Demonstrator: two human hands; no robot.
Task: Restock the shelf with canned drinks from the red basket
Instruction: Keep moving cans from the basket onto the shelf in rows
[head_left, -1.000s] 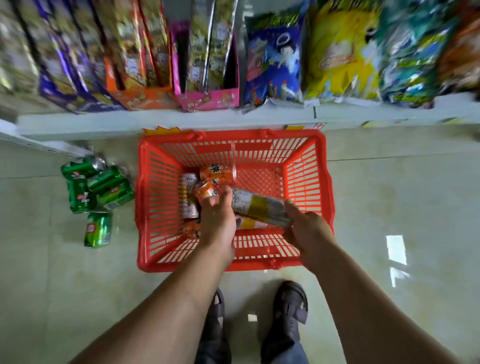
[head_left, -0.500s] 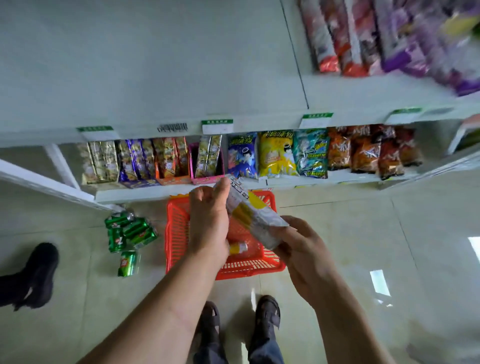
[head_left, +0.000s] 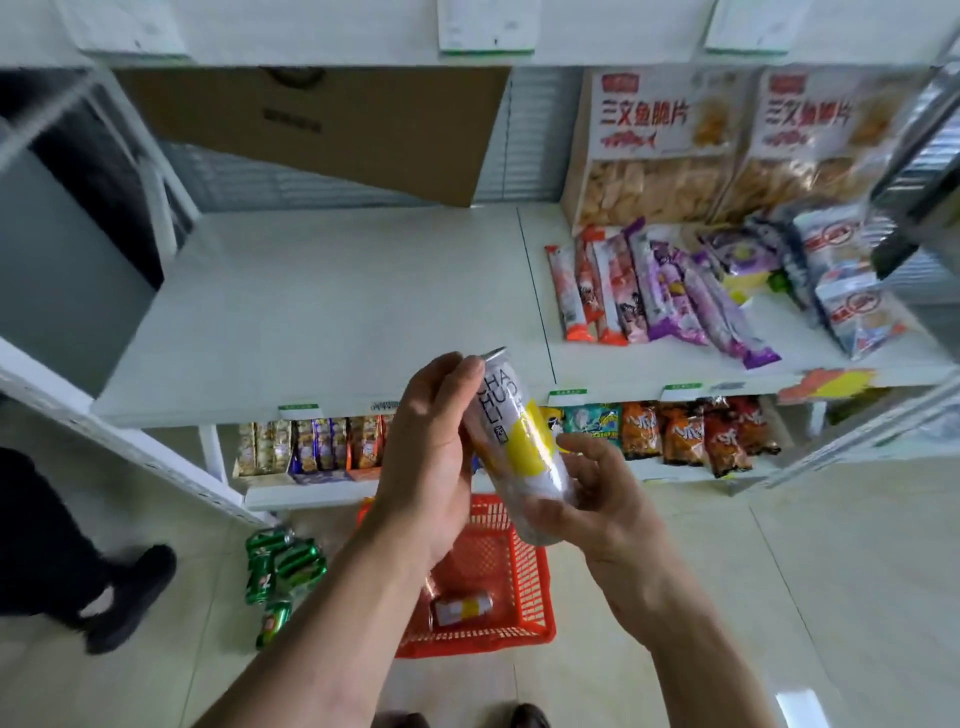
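Observation:
A tall white can with a yellow patch (head_left: 522, 441) is held tilted in front of the white shelf (head_left: 322, 301), its top toward the shelf. My left hand (head_left: 431, 457) grips its upper part and my right hand (head_left: 597, 499) grips its lower end. Below, on the floor, the red basket (head_left: 498, 592) holds another white and yellow can (head_left: 462, 609); my left forearm hides part of the basket.
Several green cans (head_left: 283, 569) lie on the floor left of the basket. Snack sticks (head_left: 654, 291) and chip bags (head_left: 660, 150) fill the shelf's right half; a cardboard box (head_left: 322, 124) stands at the back. A person's dark shoe (head_left: 130, 592) is at left.
Both hands lifted the white and yellow can out of the basket up to shelf height. The view rose from the basket to the middle shelf.

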